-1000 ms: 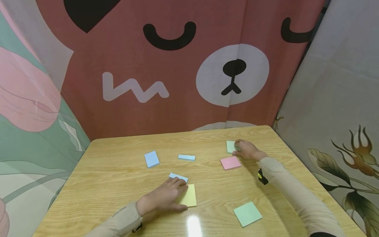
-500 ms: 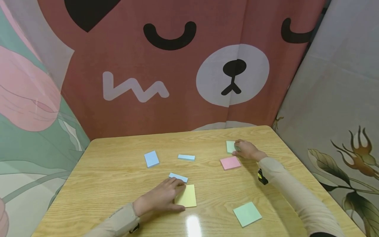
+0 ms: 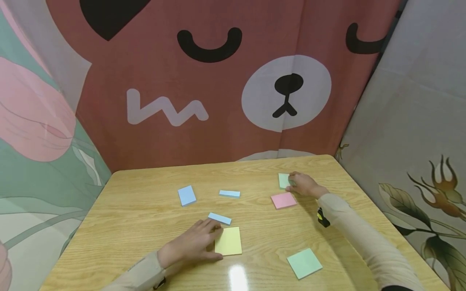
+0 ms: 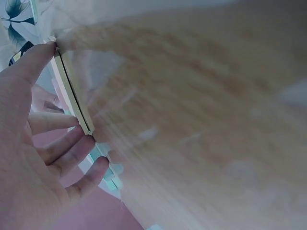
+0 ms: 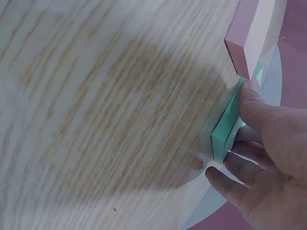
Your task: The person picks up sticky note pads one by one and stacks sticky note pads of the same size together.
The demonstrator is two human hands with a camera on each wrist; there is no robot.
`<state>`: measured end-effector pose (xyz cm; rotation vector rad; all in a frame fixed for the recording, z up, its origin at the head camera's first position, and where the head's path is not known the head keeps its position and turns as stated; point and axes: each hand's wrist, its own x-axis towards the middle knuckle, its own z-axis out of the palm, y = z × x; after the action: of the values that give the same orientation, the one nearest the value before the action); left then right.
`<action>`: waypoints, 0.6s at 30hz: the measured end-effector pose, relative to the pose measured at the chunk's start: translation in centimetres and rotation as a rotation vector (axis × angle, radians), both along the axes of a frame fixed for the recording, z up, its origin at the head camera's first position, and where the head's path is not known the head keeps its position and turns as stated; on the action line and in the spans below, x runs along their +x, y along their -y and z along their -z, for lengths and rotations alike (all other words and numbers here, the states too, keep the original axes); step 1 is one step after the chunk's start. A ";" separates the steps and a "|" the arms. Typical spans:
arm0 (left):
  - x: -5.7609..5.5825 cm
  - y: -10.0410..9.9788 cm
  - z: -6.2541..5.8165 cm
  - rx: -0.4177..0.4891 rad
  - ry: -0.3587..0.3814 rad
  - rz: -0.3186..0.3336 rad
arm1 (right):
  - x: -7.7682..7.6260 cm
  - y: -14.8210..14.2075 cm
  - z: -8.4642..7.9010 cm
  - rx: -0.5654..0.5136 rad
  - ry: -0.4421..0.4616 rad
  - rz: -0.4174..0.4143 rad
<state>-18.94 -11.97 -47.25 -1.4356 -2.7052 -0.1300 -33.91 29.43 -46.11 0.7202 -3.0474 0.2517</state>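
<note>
In the head view my left hand (image 3: 193,244) is beside the left edge of a square yellow sticky note pad (image 3: 229,241), its thumb and fingers spread apart. The left wrist view shows the yellow pad (image 4: 72,93) edge-on behind the thumb and fingertips. Just beyond those fingers lies a narrow blue sticky note pad (image 3: 219,218). At the back right my right hand (image 3: 305,184) holds a green sticky note pad (image 3: 284,180), partly hidden under it, with thumb and fingers at opposite edges. Close in front is a pink sticky note pad (image 3: 283,200).
A blue sticky note pad (image 3: 187,195) lies at the back left, and a narrow light-blue one (image 3: 229,194) at the back middle. Another green pad (image 3: 304,263) is at the front right. Printed curtains (image 3: 218,141) stand behind the wooden table (image 3: 145,210).
My left hand has slid left off the yellow pad, uncovering more of it; the pad stays in place. My right hand remains at the green pad.
</note>
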 end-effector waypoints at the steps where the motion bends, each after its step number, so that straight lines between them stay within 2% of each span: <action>1: 0.0 0.1 0.0 0.003 0.000 -0.001 | 0.0 0.0 0.0 0.000 -0.002 -0.001; 18: 0.0 0.9 0.3 0.029 0.033 -0.025 | -0.3 -0.1 0.4 0.001 -0.001 0.007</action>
<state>-18.92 -12.82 -47.56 -1.4045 -2.7346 -0.1917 -34.17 29.51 -46.47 0.7093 -3.0493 0.2494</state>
